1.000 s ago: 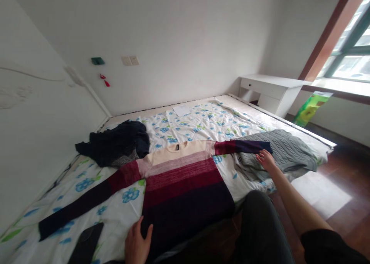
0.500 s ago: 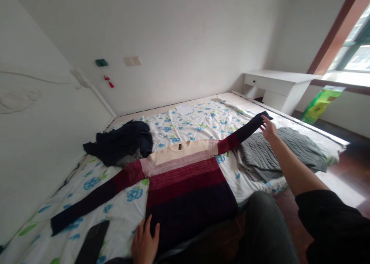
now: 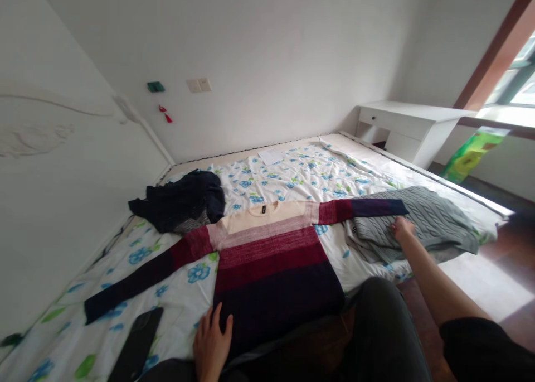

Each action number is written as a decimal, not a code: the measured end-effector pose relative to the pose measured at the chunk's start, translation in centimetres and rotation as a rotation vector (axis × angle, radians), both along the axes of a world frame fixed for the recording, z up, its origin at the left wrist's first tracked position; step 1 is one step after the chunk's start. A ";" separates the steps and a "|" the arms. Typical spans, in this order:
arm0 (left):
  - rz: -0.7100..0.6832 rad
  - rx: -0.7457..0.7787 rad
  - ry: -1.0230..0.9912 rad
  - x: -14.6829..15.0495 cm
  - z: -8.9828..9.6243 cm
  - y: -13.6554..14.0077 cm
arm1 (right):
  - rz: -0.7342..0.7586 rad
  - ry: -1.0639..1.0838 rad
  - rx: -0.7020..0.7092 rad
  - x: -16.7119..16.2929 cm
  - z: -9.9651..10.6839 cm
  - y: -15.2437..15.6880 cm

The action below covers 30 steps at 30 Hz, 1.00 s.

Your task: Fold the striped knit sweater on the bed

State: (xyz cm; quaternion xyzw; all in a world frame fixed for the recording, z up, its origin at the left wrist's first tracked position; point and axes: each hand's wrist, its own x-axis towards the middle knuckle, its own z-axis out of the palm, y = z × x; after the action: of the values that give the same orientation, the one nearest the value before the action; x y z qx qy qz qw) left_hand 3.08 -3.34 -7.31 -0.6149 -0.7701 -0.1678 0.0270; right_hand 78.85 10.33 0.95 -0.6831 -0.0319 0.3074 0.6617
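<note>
A striped knit sweater (image 3: 271, 254) lies spread face up on the bed, its cream neck at the far side and its bands running through pink and dark red to navy at the hem. Both sleeves stretch outward. My left hand (image 3: 212, 337) rests open on the sweater's lower left edge, fingers spread. My right hand (image 3: 403, 230) is just below the cuff of the right sleeve, over a grey cable-knit sweater (image 3: 443, 220). Its fingers are loosely bent and slightly apart, with no sleeve in them. That sleeve's end lies across the grey sweater.
A dark bundle of clothing (image 3: 188, 198) lies at the left on the flowered sheet (image 3: 288, 175). A black phone (image 3: 136, 346) is near my left hand, and a white paper (image 3: 271, 156) lies toward the wall. A white desk (image 3: 412, 120) stands beyond the bed at right.
The right sleeve, held raised at its cuff by my right hand before, now lies straight out to the side. My right hand has let go and moved nearer to me. My left hand stays in place.
</note>
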 end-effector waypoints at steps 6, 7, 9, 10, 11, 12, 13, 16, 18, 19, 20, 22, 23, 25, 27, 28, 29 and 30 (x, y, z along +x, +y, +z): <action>0.050 0.009 -0.287 -0.7 1.3 -0.2 | 0.825 0.155 -0.046 -15.1 -4.7 -4.2; 0.076 0.000 -0.333 -1.0 1.6 -0.3 | 0.986 0.112 -0.125 -17.7 -5.4 -5.2; 0.121 -0.049 -0.389 -1.5 2.2 -0.5 | 1.153 -0.107 -0.244 -22.2 -6.6 -7.1; 0.133 -0.085 -0.404 -1.7 2.5 -0.6 | 1.156 -0.250 -0.266 -24.0 -7.1 -7.9; 0.140 -0.121 -0.415 -2.0 2.9 -0.7 | 1.128 -0.385 -0.270 -25.4 -7.6 -8.6; 0.143 -0.154 -0.424 -2.2 3.2 -0.8 | 1.083 -0.495 -0.267 -26.4 -8.0 -9.1; 0.140 -0.184 -0.434 -2.3 3.5 -0.9 | 1.041 -0.573 -0.266 -26.9 -8.3 -9.5; 0.097 -0.251 -0.460 -2.5 4.0 -1.3 | 0.991 -0.673 -0.267 -26.2 -8.5 -10.0; 0.057 -0.282 -0.454 -2.4 4.0 -1.7 | 0.988 -0.712 -0.257 -24.6 -8.3 -10.1; 0.038 -0.294 -0.439 -2.2 3.8 -1.9 | 0.988 -0.734 -0.258 -23.8 -8.1 -10.1; 0.023 -0.305 -0.415 -2.0 3.7 -2.2 | 0.992 -0.758 -0.269 -23.1 -8.0 -10.1; 0.019 -0.327 -0.337 -1.5 3.2 -2.6 | 1.020 -0.823 -0.329 -22.1 -8.0 -10.3; 0.028 -0.329 -0.282 -1.2 3.1 -2.8 | 1.035 -0.870 -0.368 -22.0 -8.1 -10.4; 0.041 -0.292 -0.153 -0.8 2.8 -2.8 | 1.031 -0.988 -0.440 -22.5 -8.6 -10.7; 0.005 -0.188 -0.058 -0.2 2.6 -2.2 | 0.971 -1.104 -0.453 -23.9 -9.2 -10.7; -0.043 -0.124 -0.043 0.1 2.5 -1.6 | 0.937 -1.146 -0.425 -24.8 -9.5 -10.5; -0.107 -0.067 -0.048 0.6 2.4 -0.7 | 0.915 -1.176 -0.375 -25.8 -9.7 -10.1; -0.179 -0.025 -0.069 1.1 2.3 0.3 | 0.908 -1.195 -0.308 -27.0 -9.8 -9.6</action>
State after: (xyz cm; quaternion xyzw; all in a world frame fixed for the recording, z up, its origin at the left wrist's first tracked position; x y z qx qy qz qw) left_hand 4.18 -3.07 -5.02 -0.6756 -0.7144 -0.1809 -0.0221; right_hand 51.83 0.78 -8.87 -0.7375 -0.6187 0.1282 0.2383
